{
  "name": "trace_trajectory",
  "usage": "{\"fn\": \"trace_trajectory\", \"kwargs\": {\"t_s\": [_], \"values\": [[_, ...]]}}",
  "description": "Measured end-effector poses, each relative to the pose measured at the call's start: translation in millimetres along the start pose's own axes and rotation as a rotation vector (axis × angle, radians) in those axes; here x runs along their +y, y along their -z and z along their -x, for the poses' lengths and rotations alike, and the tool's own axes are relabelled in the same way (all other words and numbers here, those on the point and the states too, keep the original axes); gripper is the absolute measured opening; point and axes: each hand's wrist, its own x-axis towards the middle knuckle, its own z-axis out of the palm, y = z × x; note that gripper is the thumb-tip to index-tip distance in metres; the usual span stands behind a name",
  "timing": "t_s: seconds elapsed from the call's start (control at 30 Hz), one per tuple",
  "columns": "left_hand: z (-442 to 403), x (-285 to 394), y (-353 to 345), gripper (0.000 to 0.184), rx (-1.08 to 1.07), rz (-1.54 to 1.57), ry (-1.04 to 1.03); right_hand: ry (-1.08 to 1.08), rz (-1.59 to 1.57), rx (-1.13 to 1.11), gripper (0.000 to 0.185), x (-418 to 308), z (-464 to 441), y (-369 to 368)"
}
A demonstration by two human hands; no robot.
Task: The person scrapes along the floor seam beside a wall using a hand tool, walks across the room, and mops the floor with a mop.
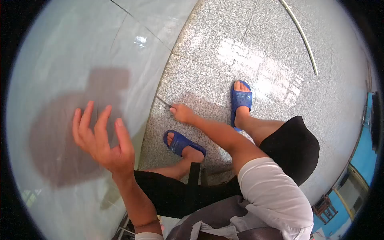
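Observation:
My left hand (105, 142) is open, with its fingers spread and curved, in front of the glossy pale grey tiled surface (72, 48). I cannot tell whether it touches that surface. My right hand (183, 113) is closed around a thin dark pointed tool (163, 101), whose exact kind does not show; the handle end is hidden in the fist. The tool's tip lies at the seam between the pale tiles and the speckled grey floor (200, 76).
My feet stand on the speckled floor in a blue slipper (178, 143) and another blue slipper (241, 98). A long curved whitish strip (303, 36) lies farther off at upper right. A brown wooden chair (325, 209) stands at far right by a blue wall (362, 149).

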Motion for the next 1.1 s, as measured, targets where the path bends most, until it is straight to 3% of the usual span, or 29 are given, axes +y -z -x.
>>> {"fn": "trace_trajectory", "kwargs": {"t_s": [0.1, 0.13, 0.2, 0.3, 0.33, 0.4, 0.43, 0.5, 0.57, 0.67, 0.73, 0.83, 0.9, 0.93, 1.0, 1.03, 1.1], "values": [[4, -2, 5, 0.026, 0.008, 0.023, 0.020, -0.094, -0.172, 0.185, 0.032, -6, -13, 27], [5, -3, 6, 0.025, 0.026, 0.047, 0.031, -0.092, -0.170, 0.176, 0.032, -17, -22, 41], [5, -4, 9, 0.026, 0.045, 0.054, 0.037, -0.466, -0.414, 0.020, 0.032, -36, -31, 65], [5, -7, 10, 0.026, 0.066, 0.056, 0.035, -0.508, -0.482, -0.003, 0.032, -51, -26, 42], [5, -7, 11, 0.026, 0.061, 0.051, 0.031, -0.504, -0.480, -0.004, 0.032, -43, -20, 23], [3, -7, 10, 0.025, 0.062, 0.064, 0.043, -0.092, -0.121, 0.148, 0.034, -26, -7, -10], [4, -7, 10, 0.026, 0.058, 0.078, 0.055, -0.089, -0.120, 0.149, 0.034, -22, -6, -6], [5, -6, 12, 0.025, 0.056, 0.074, 0.056, -0.055, -0.040, -0.312, 0.036, -10, 3, 14], [8, -6, 16, 0.025, 0.051, 0.062, 0.071, -0.002, 0.133, -0.007, 0.039, -3, -3, 34], [14, -8, 23, 0.025, 0.061, 0.084, 0.095, -0.093, 0.156, 0.223, 0.039, 10, -42, 72], [12, -7, 26, 0.024, 0.077, 0.103, 0.078, -0.031, 0.169, 0.234, 0.038, 3, -53, 83], [10, -8, 26, 0.025, 0.076, 0.088, 0.075, -0.099, 0.174, 0.227, 0.036, -16, -52, 61], [8, -9, 27, 0.025, 0.103, 0.110, 0.083, -0.038, 0.384, -0.037, 0.036, -15, -30, 57], [6, -9, 27, 0.025, 0.126, 0.134, 0.096, -0.032, 0.394, -0.023, 0.036, -19, -22, 55], [6, -8, 28, 0.025, 0.140, 0.144, 0.096, 0.076, 0.545, -0.261, 0.035, -25, -9, 45], [9, -7, 30, 0.026, 0.135, 0.150, 0.095, 0.074, 0.549, -0.267, 0.035, -23, -8, 48], [13, -7, 33, 0.026, 0.138, 0.151, 0.105, -0.022, 0.500, -0.062, 0.035, -16, -18, 68]]}}
